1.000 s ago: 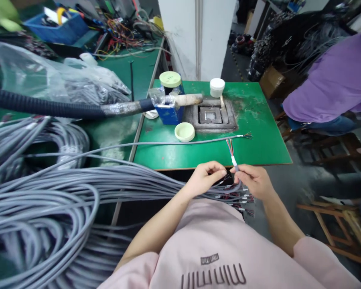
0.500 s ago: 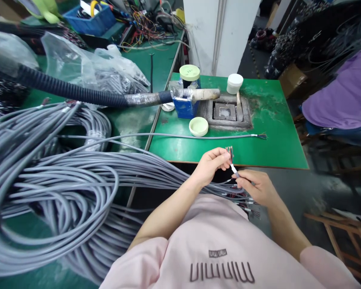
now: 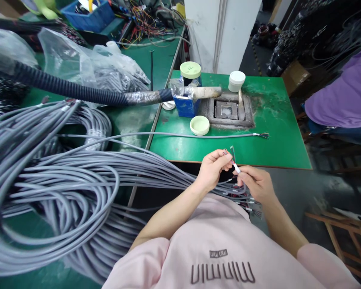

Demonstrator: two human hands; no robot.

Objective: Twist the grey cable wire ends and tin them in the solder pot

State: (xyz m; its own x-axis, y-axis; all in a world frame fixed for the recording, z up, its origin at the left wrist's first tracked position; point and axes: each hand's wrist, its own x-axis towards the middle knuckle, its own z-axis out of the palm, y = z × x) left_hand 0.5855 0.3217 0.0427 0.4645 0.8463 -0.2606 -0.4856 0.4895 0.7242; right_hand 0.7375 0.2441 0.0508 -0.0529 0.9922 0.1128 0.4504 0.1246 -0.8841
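Note:
Between my hands is the end of a grey cable [image 3: 237,169], with a white sleeve and thin coloured wires fanning out of it. My left hand [image 3: 215,166] pinches some of the wires [image 3: 228,153] between thumb and fingers, while a few others stand apart beside them. Closed around the cable just below the white sleeve is my right hand [image 3: 256,181]. Another grey cable [image 3: 198,137] lies across the green table, its wire ends [image 3: 263,135] spread toward the right. Below my hands, several more cable ends [image 3: 240,194] hang at the table's front edge.
Large coils of grey cable [image 3: 63,172] fill the left table. A ribbed hose [image 3: 93,93] reaches over a blue box [image 3: 186,107] toward a square solder pot [image 3: 227,110]. Near it are a pale green lid [image 3: 199,125] and a white tub [image 3: 236,81]. A person in purple [image 3: 338,94] is at right.
The wires have separated into two groups, with my left fingers on one of them. My right hand has slid up nearer the white sleeve. The view has shifted slightly.

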